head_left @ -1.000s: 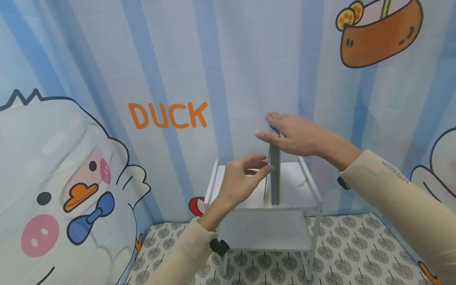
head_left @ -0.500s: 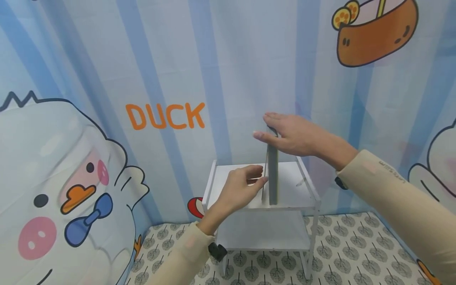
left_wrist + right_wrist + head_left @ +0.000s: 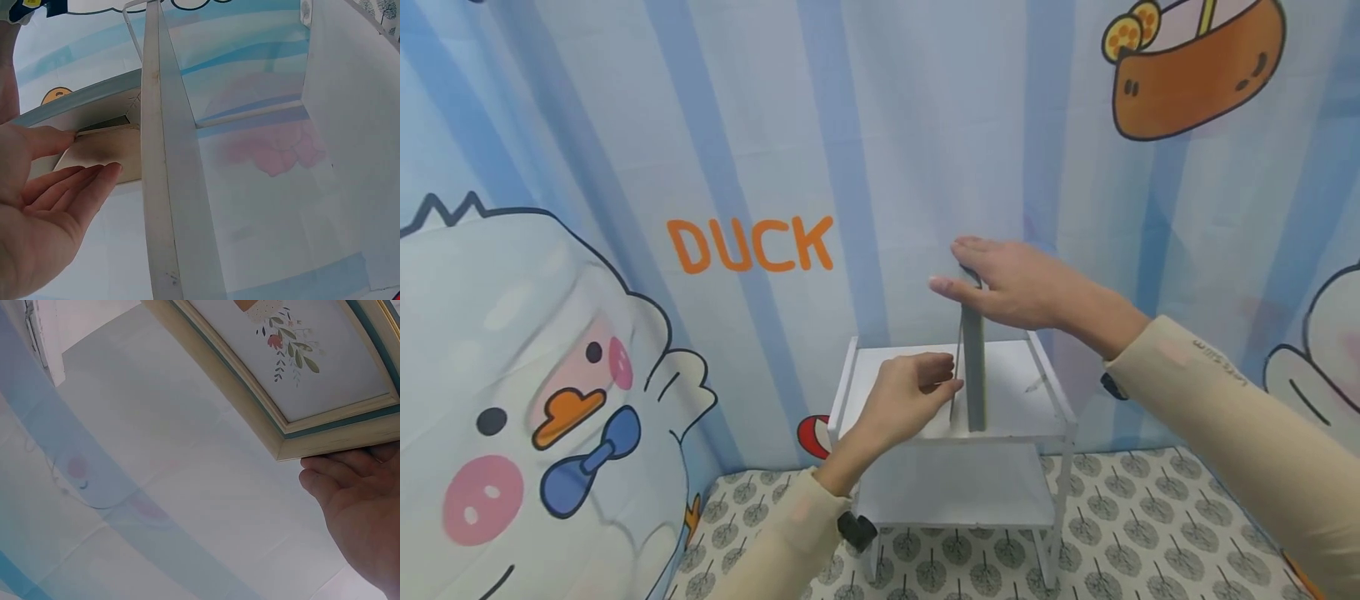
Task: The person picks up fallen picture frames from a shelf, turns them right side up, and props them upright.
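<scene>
In the head view a picture frame [image 3: 974, 367] stands upright, edge-on, on the top board of a small white shelf unit [image 3: 1022, 392]. My right hand [image 3: 1018, 283] rests on the frame's upper edge with straight fingers. The right wrist view shows the front of the picture frame [image 3: 275, 428]: cream and teal border, flower print. Behind it, my left hand [image 3: 906, 396] is beside the brown back stand [image 3: 106, 153], fingers loosely bent, thumb near the stand's edge. Whether the fingers touch the stand is hard to tell.
The unit has a lower shelf [image 3: 955, 487] and raised side rails [image 3: 1052, 375]. A striped cartoon curtain [image 3: 760, 150] hangs behind it. Under it lies a tree-patterned floor covering [image 3: 1127, 517].
My left hand has drawn back slightly left and down from the frame, its thumb coming off the frame's edge. The right hand stays on top of the frame, which remains upright.
</scene>
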A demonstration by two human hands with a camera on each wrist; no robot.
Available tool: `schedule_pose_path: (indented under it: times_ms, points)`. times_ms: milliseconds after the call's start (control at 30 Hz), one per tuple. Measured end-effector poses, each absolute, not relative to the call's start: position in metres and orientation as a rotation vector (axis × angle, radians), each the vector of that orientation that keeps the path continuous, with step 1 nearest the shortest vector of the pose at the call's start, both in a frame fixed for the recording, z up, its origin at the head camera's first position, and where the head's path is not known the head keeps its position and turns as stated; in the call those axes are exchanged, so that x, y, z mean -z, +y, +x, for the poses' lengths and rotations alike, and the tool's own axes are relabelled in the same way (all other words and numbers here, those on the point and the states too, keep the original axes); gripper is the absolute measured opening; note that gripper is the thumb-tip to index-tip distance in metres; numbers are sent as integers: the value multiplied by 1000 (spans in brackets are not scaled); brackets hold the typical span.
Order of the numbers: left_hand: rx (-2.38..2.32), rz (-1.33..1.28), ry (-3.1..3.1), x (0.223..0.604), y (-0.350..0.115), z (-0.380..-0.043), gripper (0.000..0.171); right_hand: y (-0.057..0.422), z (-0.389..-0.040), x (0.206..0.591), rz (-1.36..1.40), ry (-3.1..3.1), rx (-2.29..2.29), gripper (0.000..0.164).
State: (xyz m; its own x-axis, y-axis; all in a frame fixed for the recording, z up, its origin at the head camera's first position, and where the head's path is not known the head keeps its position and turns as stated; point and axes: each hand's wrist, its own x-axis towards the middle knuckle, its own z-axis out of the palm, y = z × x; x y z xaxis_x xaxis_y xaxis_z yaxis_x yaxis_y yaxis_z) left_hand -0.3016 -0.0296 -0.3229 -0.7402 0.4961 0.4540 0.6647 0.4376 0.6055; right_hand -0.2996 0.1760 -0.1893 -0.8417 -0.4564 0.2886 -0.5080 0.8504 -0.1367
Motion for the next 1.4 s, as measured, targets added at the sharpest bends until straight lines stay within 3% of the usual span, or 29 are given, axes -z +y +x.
schedule_pose_path:
  times_ms: [1067,1400]
  points:
    - [982,-1066,-2403,327,-79,-319,29,135,-315,192,769,-2782,-232,90]
    - [925,-1014,-2416,331,-86,-322,27,118,-319,198,848,-2703,-256,65]
